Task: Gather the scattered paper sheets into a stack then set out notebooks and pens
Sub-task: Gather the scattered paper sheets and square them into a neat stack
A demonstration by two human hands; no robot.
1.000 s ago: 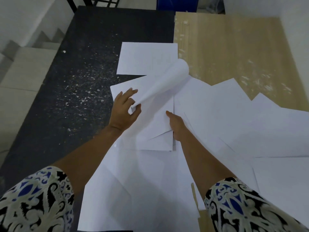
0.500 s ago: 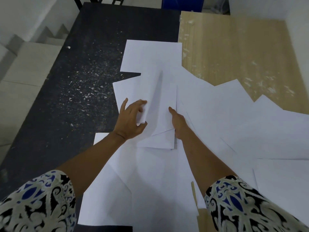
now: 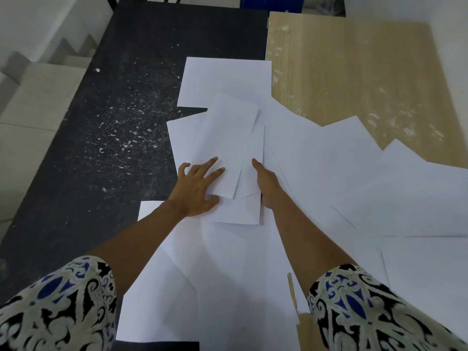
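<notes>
The left hand, fingers spread, flattens the small pile of white paper sheets mid-bench while the right hand (fingers hidden, cannot tell) squares its edge.

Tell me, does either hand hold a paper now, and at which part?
Neither grips one. The left hand lies flat, fingers spread, on the near left part of the small stack; the right hand rests edge-on against its right side.

We see thin white paper sheets, smooth and not shiny. The black tabletop looks rough and dull, with little white specks on it. The pale wooden tabletop shows grain and scratchy white marks. Our patterned cloth sleeves look soft.
</notes>
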